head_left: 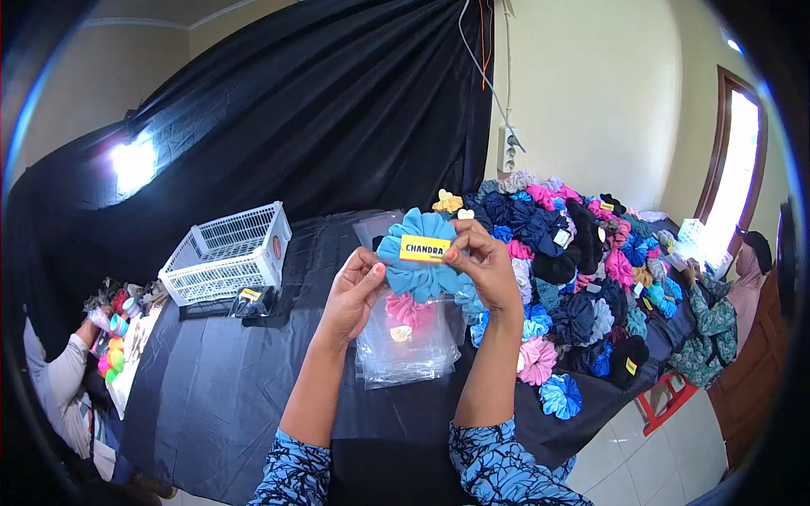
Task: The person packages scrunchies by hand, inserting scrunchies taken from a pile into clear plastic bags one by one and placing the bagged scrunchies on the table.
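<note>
Between my two hands, above the table, is a teal-blue scrunchie (415, 281) with a yellow label (422, 249) on its front reading "CHANDRA". My left hand (358, 287) pinches its left side. At the label's right end, the thumb and fingers of my right hand (483, 268) are closed on the scrunchie. Below it, clear plastic bags (405, 364) lie stacked on the dark cloth. A pink scrunchie (408, 310) with a cream heart-shaped tag (401, 334) lies over the bags, partly hidden by the teal one.
A heap of many-coloured scrunchies (574, 244) covers the table's right side. At the left stands a white plastic crate (226, 255), with a bagged dark item (255, 304) in front. Other people work at the far left (63, 375) and far right (717, 316), near a red stool (666, 403).
</note>
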`<state>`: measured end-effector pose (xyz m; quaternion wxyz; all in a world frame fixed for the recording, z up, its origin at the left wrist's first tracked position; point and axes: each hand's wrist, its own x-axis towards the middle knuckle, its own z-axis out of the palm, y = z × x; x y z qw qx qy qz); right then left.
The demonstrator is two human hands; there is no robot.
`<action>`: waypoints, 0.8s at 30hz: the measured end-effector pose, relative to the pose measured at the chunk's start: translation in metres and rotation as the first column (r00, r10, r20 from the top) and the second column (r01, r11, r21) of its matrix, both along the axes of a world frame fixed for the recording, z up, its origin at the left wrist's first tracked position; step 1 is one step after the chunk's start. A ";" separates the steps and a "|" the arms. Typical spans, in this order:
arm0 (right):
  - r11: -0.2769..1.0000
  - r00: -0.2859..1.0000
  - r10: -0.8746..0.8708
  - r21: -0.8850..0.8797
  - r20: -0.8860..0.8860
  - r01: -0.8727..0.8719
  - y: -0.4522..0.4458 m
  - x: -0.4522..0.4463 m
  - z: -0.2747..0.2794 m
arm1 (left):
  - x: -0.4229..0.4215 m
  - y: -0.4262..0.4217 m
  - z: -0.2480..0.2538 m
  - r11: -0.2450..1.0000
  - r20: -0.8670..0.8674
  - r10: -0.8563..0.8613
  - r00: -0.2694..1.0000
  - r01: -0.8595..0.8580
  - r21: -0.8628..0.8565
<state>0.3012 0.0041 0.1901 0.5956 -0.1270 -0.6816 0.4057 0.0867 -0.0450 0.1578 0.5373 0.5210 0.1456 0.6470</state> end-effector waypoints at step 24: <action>0.963 0.980 0.197 -0.191 0.016 -0.190 0.009 0.001 -0.010 | 0.016 0.009 -0.006 0.991 0.361 -0.135 0.923 0.118 0.067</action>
